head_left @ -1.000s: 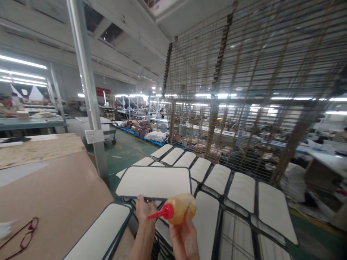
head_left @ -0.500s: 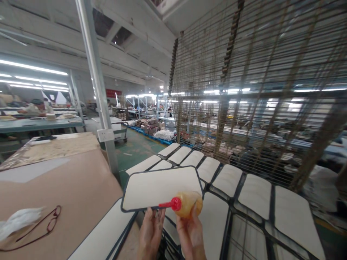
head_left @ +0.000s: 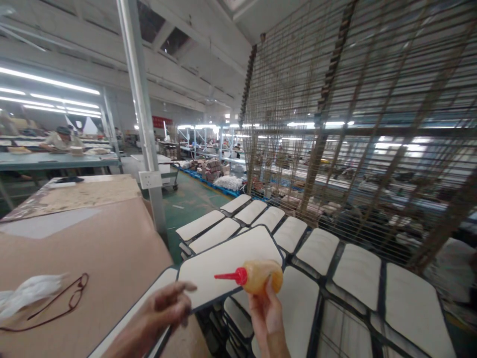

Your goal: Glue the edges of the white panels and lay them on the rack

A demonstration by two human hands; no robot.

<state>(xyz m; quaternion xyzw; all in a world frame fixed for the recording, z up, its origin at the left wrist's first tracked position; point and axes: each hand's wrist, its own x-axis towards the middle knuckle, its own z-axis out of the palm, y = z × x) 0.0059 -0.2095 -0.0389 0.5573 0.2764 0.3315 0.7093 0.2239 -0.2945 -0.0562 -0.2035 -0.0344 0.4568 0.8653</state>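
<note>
My right hand (head_left: 267,318) grips a squeeze bottle (head_left: 263,275) of amber liquid, tilted on its side with its red nozzle pointing left. Behind the bottle lies a cream panel (head_left: 227,258) with rounded corners and a dark edge, at a slant. What supports it underneath is hidden. Beside the panel's lower left corner is my left hand (head_left: 164,311), fingers loosely apart and holding nothing. Whether its fingertips touch the edge, I cannot tell. Under that hand, another pale dark-edged panel (head_left: 122,325) lies along the table's side.
Several stacked cream panels (head_left: 357,271) spread across the right. On the brown-topped table (head_left: 122,248) at left lie eyeglasses (head_left: 76,298) and a crumpled white cloth (head_left: 32,293). A metal post (head_left: 149,149) with a socket stands beyond, and a wire rack (head_left: 316,124) leans at right.
My left hand has come off the panel's lower edge and moved left. The panel has turned, its left end now nearer me. The bottle stays in my right hand, roughly in place.
</note>
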